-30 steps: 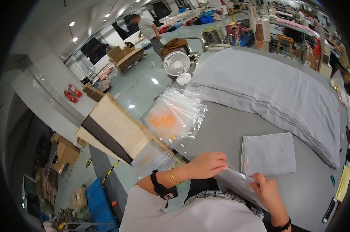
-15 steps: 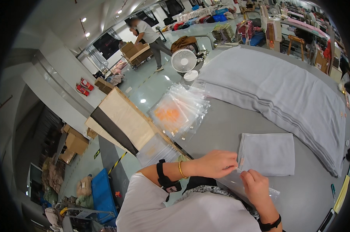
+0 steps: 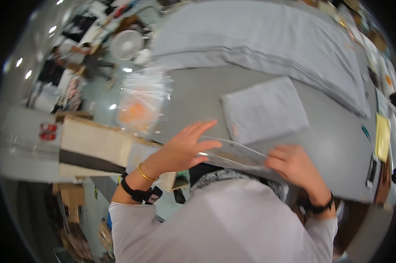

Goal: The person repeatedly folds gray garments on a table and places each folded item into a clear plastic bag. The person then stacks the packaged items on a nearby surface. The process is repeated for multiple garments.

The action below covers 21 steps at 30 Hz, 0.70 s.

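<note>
A clear plastic bag stretches between my hands at the near edge of the grey table, its mouth spread into a gap. My right hand has its fingers closed on the bag's right end. At the left end, my left hand has fingers and thumb stretched apart, touching the bag's edge. Just beyond the bag lies a folded light grey cloth, turned at an angle, with a small pale orange mark near its near left corner. Motion blurs both hands a little.
A long stack of grey cloth covers the table's far side. Clear bags with orange print lie fanned out at left, near a cardboard box. A white fan stands beyond. Yellow paper and a dark phone-like object lie at right.
My hands have moved apart, and the bag's mouth has widened between them. My left hand's fingers have spread from a pinch. The view has tilted down and turned.
</note>
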Tool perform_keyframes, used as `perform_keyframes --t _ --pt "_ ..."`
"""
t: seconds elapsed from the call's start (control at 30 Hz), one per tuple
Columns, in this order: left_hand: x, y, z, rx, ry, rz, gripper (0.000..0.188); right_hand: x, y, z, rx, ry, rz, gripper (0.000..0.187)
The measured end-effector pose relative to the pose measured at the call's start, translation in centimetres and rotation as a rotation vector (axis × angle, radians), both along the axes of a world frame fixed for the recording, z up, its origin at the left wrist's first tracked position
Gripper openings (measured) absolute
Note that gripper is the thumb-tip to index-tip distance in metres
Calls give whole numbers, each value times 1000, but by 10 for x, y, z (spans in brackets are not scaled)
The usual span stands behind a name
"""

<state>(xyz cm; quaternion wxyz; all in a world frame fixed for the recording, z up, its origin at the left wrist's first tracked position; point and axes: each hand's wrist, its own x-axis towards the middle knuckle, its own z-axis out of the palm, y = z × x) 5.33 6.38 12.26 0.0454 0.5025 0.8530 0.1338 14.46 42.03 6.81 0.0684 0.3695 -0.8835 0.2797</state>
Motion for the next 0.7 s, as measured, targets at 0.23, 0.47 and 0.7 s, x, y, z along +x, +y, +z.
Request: perform_keyframes --t 0.23,0.47,0.7 --pt "-68 -47 40 116 -15 289 14 -25 -3 -6 -376 -13 -465 44" --pt "-153 22 4 246 438 157 27 -83 16 -55 24 -101 -777 60" --pt "-146 81 -129 11 10 145 69 -129 -26 -74 238 -132 -890 75"
